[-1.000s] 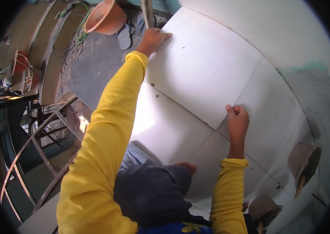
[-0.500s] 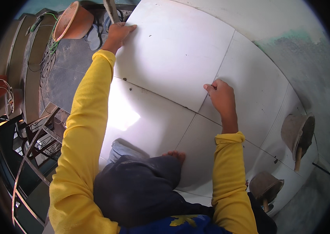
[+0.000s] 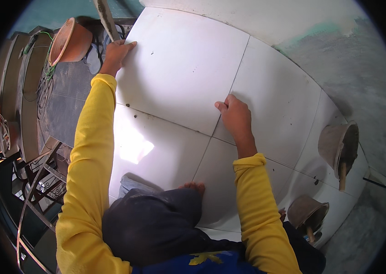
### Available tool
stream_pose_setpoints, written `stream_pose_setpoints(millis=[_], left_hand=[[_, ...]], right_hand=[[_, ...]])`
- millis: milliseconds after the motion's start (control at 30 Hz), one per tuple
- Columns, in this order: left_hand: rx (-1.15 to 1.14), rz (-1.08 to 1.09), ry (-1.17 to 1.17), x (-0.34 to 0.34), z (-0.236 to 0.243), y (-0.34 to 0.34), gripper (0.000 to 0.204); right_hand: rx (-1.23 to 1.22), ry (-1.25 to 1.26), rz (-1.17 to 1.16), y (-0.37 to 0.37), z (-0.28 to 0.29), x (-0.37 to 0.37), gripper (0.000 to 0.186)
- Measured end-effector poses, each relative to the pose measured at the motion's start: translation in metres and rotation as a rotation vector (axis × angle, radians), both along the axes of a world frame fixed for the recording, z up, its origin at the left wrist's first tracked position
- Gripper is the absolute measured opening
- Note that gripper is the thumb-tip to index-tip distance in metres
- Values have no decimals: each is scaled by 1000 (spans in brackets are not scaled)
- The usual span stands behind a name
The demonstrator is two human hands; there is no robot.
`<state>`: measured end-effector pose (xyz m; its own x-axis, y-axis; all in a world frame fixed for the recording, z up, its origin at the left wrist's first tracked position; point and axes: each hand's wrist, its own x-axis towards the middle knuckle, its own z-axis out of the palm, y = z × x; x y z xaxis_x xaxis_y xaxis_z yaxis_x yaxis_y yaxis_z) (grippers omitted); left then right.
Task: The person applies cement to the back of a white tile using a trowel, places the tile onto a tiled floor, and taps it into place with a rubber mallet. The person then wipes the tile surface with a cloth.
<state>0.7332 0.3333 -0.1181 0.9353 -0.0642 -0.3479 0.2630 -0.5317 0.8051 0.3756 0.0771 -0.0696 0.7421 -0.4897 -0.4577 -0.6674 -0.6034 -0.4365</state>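
My left hand point(image 3: 119, 57) grips the left edge of a large white tile point(image 3: 174, 61) at the top, fingers curled beside an upright dirty pole point(image 3: 105, 18), thumb stretched onto the tile. My right hand point(image 3: 235, 114) is at the seam between that tile and its right neighbour point(image 3: 275, 91), fingers bent into a closed shape; what its fingertips hold, if anything, is hidden. Small dark bits point(image 3: 135, 116) lie on the white tiles. My bare foot point(image 3: 192, 186) rests on the tiles below.
Orange bucket point(image 3: 72, 43), grey flip-flops point(image 3: 92, 59) and tangled cables point(image 3: 44, 91) lie on dark flooring, left. Brown steps point(image 3: 17, 73) and metal railing point(image 3: 37, 187) stand beyond. Two dirty containers with wooden handles point(image 3: 330, 141) point(image 3: 303, 208) sit right, beside a wall point(image 3: 366, 73).
The view has shifted, so the tiles and both hands sit further left in it. My right hand stays at the seam, its fingers slightly more curled; my left hand stays at the edge.
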Motion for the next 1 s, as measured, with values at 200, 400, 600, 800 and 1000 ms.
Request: stream_pose_setpoints(millis=[200,400,600,800,1000], left_hand=[[-11,-31,-3,-2,-3,3,60],[85,-68,-239,-7,-20,8,63],[442,-164,-438,-11,-14,1,59],[218,-276,-787,-203,9,-27,60],[330,-319,-582,-288,16,14,67]], right_hand=[[24,33,-10,1,1,-1,37],[16,41,-47,3,-2,-5,36],[22,-52,-16,-5,-6,-6,41],[175,-100,-144,-12,-21,-19,37],[240,-172,-149,-10,-24,-19,34]])
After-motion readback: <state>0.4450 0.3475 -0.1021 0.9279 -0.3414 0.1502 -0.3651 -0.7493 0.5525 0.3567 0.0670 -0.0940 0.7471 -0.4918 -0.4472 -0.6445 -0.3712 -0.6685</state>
